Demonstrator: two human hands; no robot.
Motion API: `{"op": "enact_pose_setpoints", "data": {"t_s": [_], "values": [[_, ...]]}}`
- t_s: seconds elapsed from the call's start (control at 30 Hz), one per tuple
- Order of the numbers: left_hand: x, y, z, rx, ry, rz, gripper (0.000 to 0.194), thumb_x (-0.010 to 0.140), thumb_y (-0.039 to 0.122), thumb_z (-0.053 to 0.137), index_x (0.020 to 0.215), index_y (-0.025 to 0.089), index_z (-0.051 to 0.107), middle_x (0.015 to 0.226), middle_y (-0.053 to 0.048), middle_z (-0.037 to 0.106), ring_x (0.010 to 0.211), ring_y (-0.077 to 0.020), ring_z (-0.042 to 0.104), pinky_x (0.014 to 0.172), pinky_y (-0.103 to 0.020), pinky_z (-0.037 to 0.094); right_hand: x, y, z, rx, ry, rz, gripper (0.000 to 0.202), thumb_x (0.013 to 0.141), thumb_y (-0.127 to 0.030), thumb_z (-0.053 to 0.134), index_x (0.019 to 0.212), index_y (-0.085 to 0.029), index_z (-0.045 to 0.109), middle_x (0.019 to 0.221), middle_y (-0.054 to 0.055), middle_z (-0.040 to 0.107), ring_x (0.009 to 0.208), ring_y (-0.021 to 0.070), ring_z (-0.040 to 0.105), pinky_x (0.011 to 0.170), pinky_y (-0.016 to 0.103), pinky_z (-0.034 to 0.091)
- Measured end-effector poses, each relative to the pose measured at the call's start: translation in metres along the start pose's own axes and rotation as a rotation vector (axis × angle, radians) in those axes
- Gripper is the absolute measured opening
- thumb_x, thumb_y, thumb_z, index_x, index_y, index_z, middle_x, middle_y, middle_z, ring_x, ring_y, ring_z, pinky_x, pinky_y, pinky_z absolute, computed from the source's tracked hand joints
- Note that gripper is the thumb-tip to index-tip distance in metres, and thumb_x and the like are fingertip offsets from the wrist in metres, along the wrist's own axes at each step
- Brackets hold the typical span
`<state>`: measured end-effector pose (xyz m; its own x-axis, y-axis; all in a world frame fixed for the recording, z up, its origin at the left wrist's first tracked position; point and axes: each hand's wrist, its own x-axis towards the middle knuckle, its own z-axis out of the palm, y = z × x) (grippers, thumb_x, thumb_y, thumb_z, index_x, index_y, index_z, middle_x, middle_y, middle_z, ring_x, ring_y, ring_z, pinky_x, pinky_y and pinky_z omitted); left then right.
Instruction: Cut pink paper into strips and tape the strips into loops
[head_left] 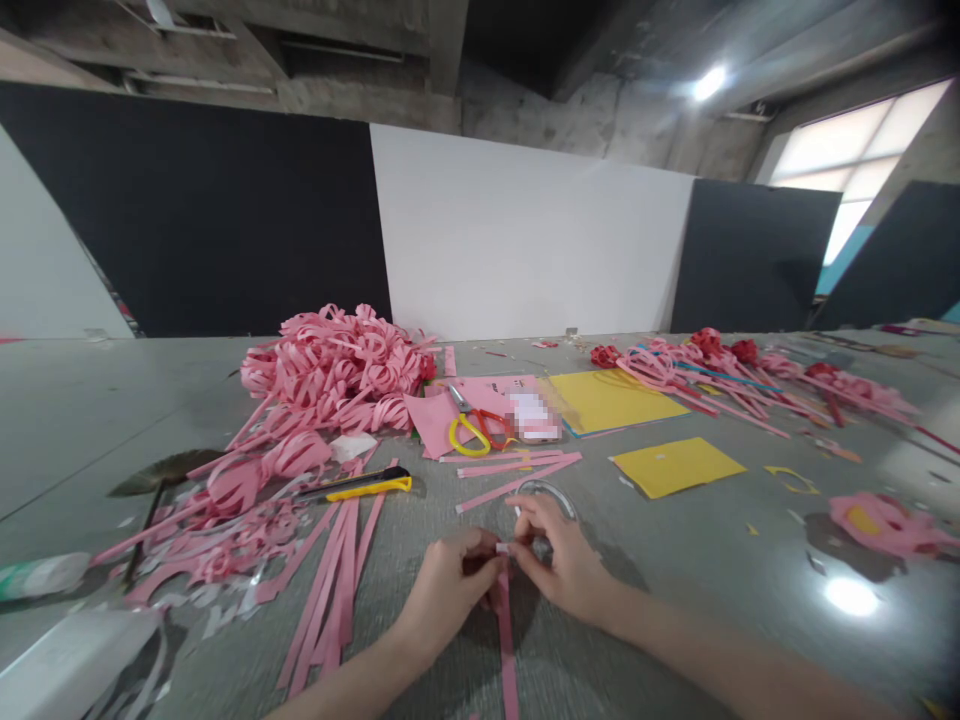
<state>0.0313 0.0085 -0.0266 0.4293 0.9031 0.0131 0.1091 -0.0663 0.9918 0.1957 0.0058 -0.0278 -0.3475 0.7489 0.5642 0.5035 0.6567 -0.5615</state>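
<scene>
A narrow pink paper strip [508, 640] runs from my hands down toward the bottom edge of the head view. My left hand [459, 580] pinches it near its upper end between thumb and fingers. At that end shows a small whitish piece [502, 547], perhaps tape or a folded tip. My right hand [559, 560] is closed at its right side, thumb tip touching the whitish piece. Just behind the right fingers is a clear ring, looking like a tape roll [568, 497], partly hidden by the hand. More cut pink strips [517, 470] lie beyond my hands.
A yellow utility knife [371, 486] and yellow-and-red-handled scissors [469, 432] lie ahead. Pink curled paper [337, 365] is heaped at left, above loose strips [326, 600]. Yellow sheets [679, 467], pink flowers [889, 523] and a white box [79, 650] are also on the floor.
</scene>
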Motion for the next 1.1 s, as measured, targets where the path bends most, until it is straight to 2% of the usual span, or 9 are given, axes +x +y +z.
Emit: {"op": "enact_pose_setpoints", "data": {"t_s": [0.57, 0.77, 0.87, 1.0, 1.1], "values": [[-0.002, 0.003, 0.001, 0.005, -0.02, 0.01, 0.015, 0.074, 0.03, 0.052, 0.072, 0.016, 0.055, 0.05, 0.003, 0.054, 0.044, -0.0127, 0.052, 0.046, -0.023, 0.041, 0.0, 0.002, 0.002, -0.055, 0.011, -0.039, 0.042, 0.074, -0.007, 0.045, 0.113, -0.021, 0.038, 0.072, 0.001, 0.052, 0.077, 0.0171, 0.05, 0.071, 0.03, 0.042], [-0.004, 0.006, 0.0, 0.048, -0.001, 0.014, 0.021, 0.079, 0.035, 0.046, 0.071, 0.017, 0.054, 0.047, 0.003, 0.054, 0.042, -0.0136, 0.053, 0.045, -0.023, 0.041, 0.0, 0.001, 0.001, -0.086, -0.009, -0.048, 0.04, 0.074, -0.008, 0.045, 0.111, -0.021, 0.038, 0.07, 0.0, 0.052, 0.075, 0.0174, 0.05, 0.075, 0.034, 0.04], [-0.004, 0.007, 0.0, 0.062, 0.005, 0.027, 0.02, 0.079, 0.034, 0.045, 0.07, 0.018, 0.052, 0.047, 0.004, 0.052, 0.041, -0.0131, 0.052, 0.045, -0.022, 0.041, 0.001, -0.003, 0.0, -0.118, -0.013, -0.043, 0.034, 0.073, -0.007, 0.044, 0.104, -0.02, 0.041, 0.07, 0.0, 0.053, 0.074, 0.0172, 0.051, 0.08, 0.037, 0.037], [-0.004, 0.006, -0.001, 0.085, 0.0, 0.025, 0.02, 0.079, 0.033, 0.043, 0.07, 0.018, 0.051, 0.047, 0.004, 0.05, 0.041, -0.0127, 0.05, 0.044, -0.022, 0.038, 0.003, -0.007, -0.002, -0.179, -0.043, -0.066, 0.014, 0.073, -0.01, 0.044, 0.082, -0.02, 0.047, 0.071, 0.0, 0.052, 0.07, 0.016, 0.05, 0.083, 0.039, 0.034], [-0.005, 0.008, -0.001, 0.252, 0.06, 0.073, 0.019, 0.079, 0.028, 0.042, 0.068, 0.018, 0.054, 0.048, 0.004, 0.047, 0.044, -0.0119, 0.047, 0.046, -0.021, 0.034, 0.005, -0.008, -0.003, -0.214, -0.059, -0.09, 0.01, 0.075, -0.011, 0.044, 0.073, -0.02, 0.046, 0.068, -0.001, 0.05, 0.067, 0.015, 0.048, 0.085, 0.039, 0.032]]}}
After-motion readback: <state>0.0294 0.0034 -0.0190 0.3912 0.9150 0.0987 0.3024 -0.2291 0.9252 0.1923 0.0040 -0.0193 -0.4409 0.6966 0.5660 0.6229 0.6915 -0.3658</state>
